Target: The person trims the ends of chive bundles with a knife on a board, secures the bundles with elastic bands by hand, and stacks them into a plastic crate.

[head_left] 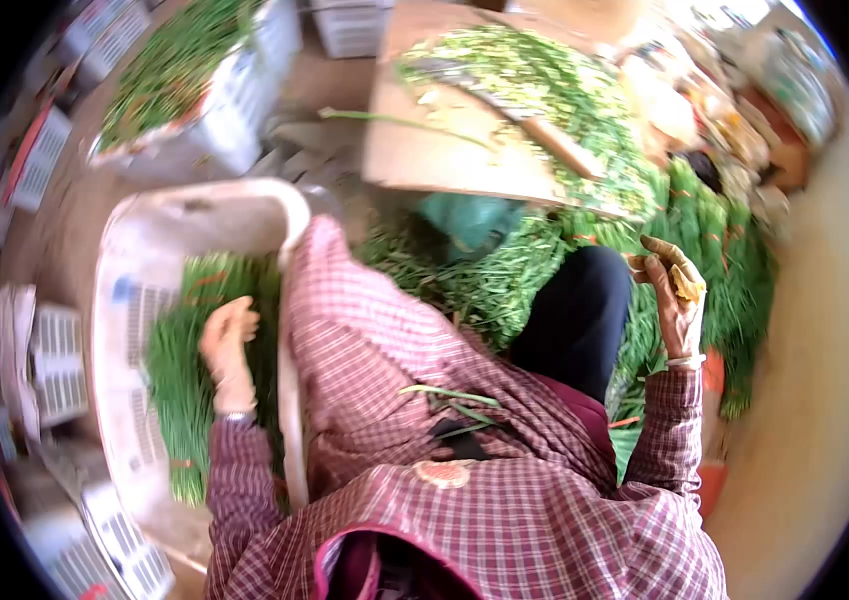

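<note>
My left hand (229, 350) is over bundles of long green chives (176, 400) inside a white plastic basket (109, 300). Its fingers are curled in, and what they hold, if anything, is hidden. On the other side, my right hand (676, 295) is raised beside my knee, near upright chive bundles (709, 225) tied with red bands. Yellowish coverings wrap some of its fingers. Thumb and forefinger come close together, and anything between them is too small to make out. A few loose green stalks (459, 405) lie on my checked clothing.
A wooden board (399, 155) ahead bears chopped greens (584, 110) and a wooden-handled knife (559, 145). Loose chives (484, 290) pile below it. A white crate (249, 110) of greens stands at the far left, more crates (59, 365) nearer. Bags (789, 80) lie at the back right.
</note>
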Motion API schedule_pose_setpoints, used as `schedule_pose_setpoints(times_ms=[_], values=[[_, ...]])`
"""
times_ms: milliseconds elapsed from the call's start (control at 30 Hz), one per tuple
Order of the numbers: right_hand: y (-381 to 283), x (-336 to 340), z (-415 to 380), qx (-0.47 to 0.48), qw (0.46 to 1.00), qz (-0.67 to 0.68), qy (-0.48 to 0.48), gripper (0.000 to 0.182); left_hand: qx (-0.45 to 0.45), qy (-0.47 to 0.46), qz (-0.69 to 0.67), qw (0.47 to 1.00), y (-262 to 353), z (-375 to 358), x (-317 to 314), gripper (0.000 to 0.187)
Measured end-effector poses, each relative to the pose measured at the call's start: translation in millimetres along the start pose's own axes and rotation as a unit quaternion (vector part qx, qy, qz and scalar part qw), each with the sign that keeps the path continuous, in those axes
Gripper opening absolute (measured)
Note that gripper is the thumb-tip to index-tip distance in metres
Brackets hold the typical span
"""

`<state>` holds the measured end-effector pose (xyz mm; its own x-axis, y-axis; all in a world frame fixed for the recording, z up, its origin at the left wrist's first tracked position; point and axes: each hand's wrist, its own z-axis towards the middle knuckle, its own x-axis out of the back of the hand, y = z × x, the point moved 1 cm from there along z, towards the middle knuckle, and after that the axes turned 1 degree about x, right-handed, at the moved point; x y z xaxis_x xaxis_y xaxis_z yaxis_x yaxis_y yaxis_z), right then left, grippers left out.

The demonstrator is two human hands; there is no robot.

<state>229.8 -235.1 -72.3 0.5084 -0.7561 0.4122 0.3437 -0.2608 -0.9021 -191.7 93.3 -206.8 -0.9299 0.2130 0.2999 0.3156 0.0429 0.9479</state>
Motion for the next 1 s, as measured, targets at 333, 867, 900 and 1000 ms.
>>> schedule_pose_setpoints(times_ms=[333,867,900,1000], values=[[244,133,-159,-0.264,0.951,0.001,0.159,0.036,-0.278,-0.294,0.051,0.913,176,-41,-76,0.089],[345,7,21,-0.143,0.942,-0.299,0.047,0.083,-0.332,-0.393,0.283,0.809,185,-80,-220,0.041],[342,-3,41,-0.162,0.936,-0.311,0.035,0.086,-0.332,-0.400,0.286,0.805,183,-83,-226,0.041],[354,-32,86,-0.245,0.904,-0.351,-0.006,0.101,-0.344,-0.404,0.291,0.796,177,-89,-241,0.040]])
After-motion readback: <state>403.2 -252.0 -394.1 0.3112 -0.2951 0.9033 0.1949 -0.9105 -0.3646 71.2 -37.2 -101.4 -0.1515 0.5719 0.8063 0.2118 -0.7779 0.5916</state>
